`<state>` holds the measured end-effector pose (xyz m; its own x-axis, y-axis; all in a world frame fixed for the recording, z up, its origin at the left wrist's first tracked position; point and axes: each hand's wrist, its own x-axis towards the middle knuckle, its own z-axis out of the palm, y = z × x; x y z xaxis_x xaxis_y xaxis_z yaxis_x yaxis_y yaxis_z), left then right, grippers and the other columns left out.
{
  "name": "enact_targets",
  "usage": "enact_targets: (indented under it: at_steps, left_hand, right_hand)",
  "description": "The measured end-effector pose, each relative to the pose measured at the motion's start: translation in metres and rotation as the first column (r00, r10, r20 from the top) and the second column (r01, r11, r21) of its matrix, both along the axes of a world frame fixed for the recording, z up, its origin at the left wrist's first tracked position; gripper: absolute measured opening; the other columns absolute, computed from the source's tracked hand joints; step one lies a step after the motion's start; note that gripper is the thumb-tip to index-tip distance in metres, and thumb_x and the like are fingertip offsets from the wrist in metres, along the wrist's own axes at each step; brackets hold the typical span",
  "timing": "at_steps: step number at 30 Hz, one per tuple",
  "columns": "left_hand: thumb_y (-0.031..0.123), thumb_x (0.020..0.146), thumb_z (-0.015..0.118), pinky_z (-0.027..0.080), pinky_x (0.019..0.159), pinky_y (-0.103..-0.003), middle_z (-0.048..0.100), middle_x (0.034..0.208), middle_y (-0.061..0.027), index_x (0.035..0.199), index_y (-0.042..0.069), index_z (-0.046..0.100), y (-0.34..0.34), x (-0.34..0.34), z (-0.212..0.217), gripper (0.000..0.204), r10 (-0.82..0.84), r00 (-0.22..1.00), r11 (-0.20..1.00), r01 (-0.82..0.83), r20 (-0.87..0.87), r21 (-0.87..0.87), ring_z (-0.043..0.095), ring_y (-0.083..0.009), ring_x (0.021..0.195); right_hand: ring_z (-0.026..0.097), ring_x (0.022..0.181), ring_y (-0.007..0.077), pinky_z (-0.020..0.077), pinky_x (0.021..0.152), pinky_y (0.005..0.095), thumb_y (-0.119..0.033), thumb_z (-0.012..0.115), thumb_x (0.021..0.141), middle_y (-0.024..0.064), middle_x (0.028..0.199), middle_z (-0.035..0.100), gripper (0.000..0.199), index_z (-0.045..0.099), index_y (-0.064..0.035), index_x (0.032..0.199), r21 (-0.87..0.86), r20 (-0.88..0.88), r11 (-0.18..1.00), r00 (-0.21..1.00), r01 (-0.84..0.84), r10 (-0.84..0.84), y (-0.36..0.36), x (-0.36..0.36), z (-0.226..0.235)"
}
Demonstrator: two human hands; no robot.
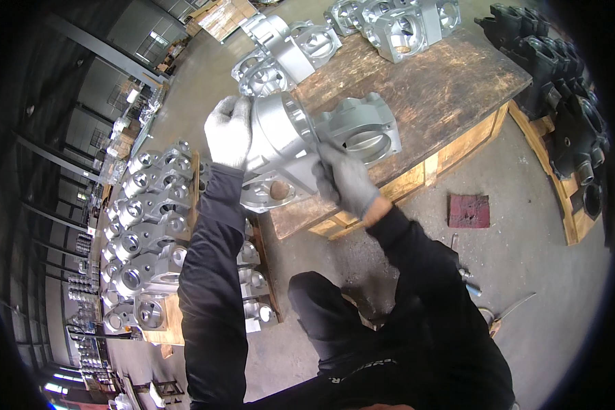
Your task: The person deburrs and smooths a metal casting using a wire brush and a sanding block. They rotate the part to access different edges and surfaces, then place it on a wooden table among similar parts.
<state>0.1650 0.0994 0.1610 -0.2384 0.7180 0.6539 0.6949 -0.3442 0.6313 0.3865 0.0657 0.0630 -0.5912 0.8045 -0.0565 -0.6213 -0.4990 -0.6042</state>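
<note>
A large silvery metal casting (275, 133) with a round bore lies at the near left end of the wooden workbench (430, 89). My left hand (228, 131), in a whitish glove, grips its left side with the fingers closed. On the other side, my right hand (345, 179), in a grey glove, is closed around a thin, rod-like tool (309, 121). That tool reaches up along the rim of the casting's bore; its exact kind is too blurred to tell. Just right of it sits another silvery casting (362, 130) with an oval opening.
More silvery castings (403, 31) stand along the bench's far side. Rows of similar castings (137, 239) fill pallets on the left. Black castings (574, 130) lie on a wooden pallet at right. A dark red mat (469, 211) and a blue-handled tool (473, 290) lie on the floor.
</note>
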Motion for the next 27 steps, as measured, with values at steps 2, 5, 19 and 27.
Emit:
enact_targets:
  at_steps: [2,5,19,27]
  left_hand:
    - [0.012,0.099,0.067,0.049,0.070,-0.027,0.071,0.081,-0.0043,0.096,-0.005,0.073,0.000,-0.002,0.000,0.019,0.008,0.999,0.998,-0.005,0.048,-0.065,0.060,-0.0081,0.076]
    - [0.012,0.098,0.068,0.050,0.071,-0.027,0.072,0.083,-0.0057,0.097,-0.005,0.073,0.001,-0.004,-0.001,0.018,0.001,0.999,0.999,0.001,0.032,-0.046,0.062,-0.0090,0.077]
    - [0.013,0.098,0.068,0.052,0.075,-0.029,0.075,0.089,-0.0120,0.099,-0.005,0.074,0.000,-0.001,0.000,0.020,-0.013,0.997,0.998,0.017,0.074,-0.056,0.067,-0.0144,0.080]
    - [0.017,0.101,0.064,0.053,0.079,-0.030,0.075,0.091,-0.0125,0.103,-0.005,0.075,-0.002,-0.001,0.003,0.024,0.039,0.999,0.995,-0.042,-0.036,-0.088,0.067,-0.0148,0.084]
  right_hand:
    - [0.044,0.042,0.0104,0.0320,0.036,0.0268,-0.029,0.052,0.109,0.0003,0.069,0.053,0.053,0.044,-0.0114,0.158,0.005,0.077,0.999,0.996,-0.047,0.047,0.008,0.001,-0.001]
    - [0.047,0.042,0.0122,0.0365,0.037,0.0287,-0.027,0.053,0.108,0.0012,0.067,0.053,0.056,0.042,-0.0039,0.158,-0.045,0.208,0.996,0.974,-0.081,0.088,0.013,0.009,-0.004]
    - [0.048,0.045,0.0085,0.0408,0.040,0.0241,-0.025,0.050,0.110,0.0009,0.076,0.061,0.057,0.037,-0.0053,0.162,0.468,0.139,0.877,0.989,-0.107,0.046,0.051,0.026,0.032]
    - [0.061,0.073,0.0079,0.0516,0.071,0.0274,-0.024,0.049,0.109,0.0024,0.085,0.065,0.048,0.053,-0.0049,0.153,0.575,0.527,0.775,0.843,-0.262,-0.106,0.075,0.032,0.051]
